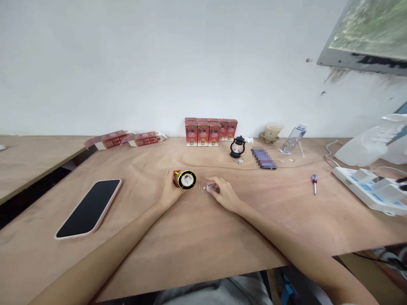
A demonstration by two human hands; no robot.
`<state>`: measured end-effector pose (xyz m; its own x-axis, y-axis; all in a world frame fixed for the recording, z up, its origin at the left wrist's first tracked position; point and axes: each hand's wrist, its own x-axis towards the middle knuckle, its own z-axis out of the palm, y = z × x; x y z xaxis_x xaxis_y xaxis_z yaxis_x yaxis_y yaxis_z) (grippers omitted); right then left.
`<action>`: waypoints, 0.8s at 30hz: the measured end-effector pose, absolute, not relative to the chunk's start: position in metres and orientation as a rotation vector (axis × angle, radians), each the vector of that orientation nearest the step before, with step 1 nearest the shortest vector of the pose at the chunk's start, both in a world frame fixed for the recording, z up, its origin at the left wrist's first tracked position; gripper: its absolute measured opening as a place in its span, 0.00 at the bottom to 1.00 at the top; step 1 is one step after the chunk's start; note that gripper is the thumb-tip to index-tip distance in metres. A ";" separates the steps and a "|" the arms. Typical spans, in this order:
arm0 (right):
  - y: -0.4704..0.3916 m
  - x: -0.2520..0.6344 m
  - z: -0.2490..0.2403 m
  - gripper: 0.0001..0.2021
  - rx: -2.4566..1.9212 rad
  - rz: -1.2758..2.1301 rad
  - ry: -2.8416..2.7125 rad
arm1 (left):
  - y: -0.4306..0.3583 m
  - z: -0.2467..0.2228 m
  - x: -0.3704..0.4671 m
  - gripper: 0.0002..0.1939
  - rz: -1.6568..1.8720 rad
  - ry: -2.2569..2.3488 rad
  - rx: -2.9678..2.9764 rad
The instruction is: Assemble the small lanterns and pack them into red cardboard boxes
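My left hand (170,190) is closed around a small lantern (187,180), which is tipped so its round underside faces me. That underside has a black ring with a yellow rim and a white centre. To the right, my right hand (225,193) is low over the table, with thumb and forefinger bent in on a small white piece (209,187); its exact kind is too small to make out. A thin bent wire (205,194) lies on the wood between my hands. Farther back stands a black lantern (237,147), with small pale bits (238,161) in front of it.
Red boxes (202,134) stand by the wall, with opened red cartons (114,139) to their left. A phone (89,207) lies at left, another phone (263,158) at back right. Rightward are a water bottle (293,139), a screwdriver (314,184) and a power strip (369,190).
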<state>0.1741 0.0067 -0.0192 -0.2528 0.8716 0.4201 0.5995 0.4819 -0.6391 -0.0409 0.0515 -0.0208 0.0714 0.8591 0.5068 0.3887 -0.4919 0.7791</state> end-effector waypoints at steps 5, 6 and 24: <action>0.012 0.180 -0.021 0.14 -1.213 0.310 -1.849 | 0.056 -0.028 -0.043 0.25 1.431 1.241 1.902; 0.015 0.183 -0.022 0.13 -1.246 0.277 -1.825 | 0.057 -0.029 -0.043 0.25 1.432 1.247 1.914; 0.006 0.180 -0.020 0.03 -1.267 -0.004 -2.082 | 0.053 -0.025 -0.044 0.24 1.392 1.284 2.007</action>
